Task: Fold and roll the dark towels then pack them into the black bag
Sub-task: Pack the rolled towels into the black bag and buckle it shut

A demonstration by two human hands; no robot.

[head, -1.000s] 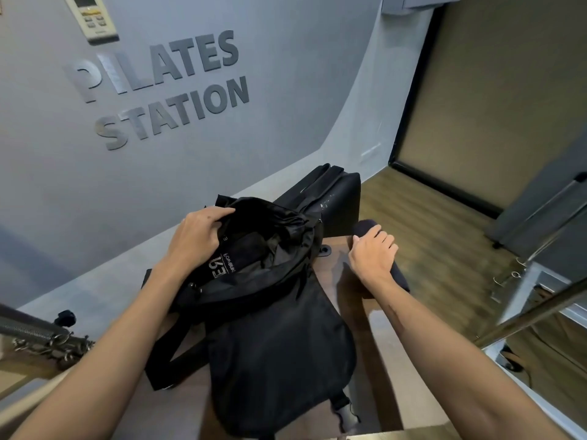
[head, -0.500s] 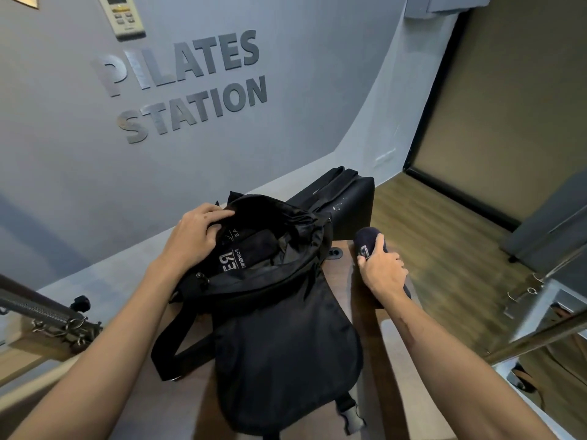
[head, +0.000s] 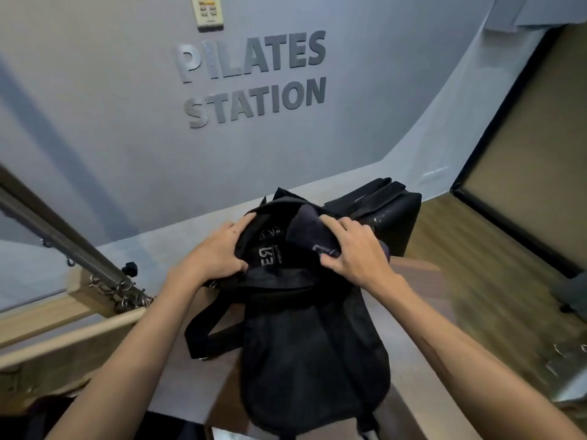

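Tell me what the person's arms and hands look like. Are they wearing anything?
Both arms are bare from elbow to wrist, with no sleeves showing. The left hand and right hand wear no gloves, rings or watch that I can see. A long reddish streak runs along the right forearm.

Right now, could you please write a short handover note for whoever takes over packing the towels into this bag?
Left hand grips the left rim of the black bag, holding its mouth open.
Right hand holds the rolled dark towel at the mouth, partly inside.
The bag lies on the wooden surface, in front of a black box.
Done: this towel is rolled and brought to the bag.
Left: push it fully in. No other loose towels are visible.
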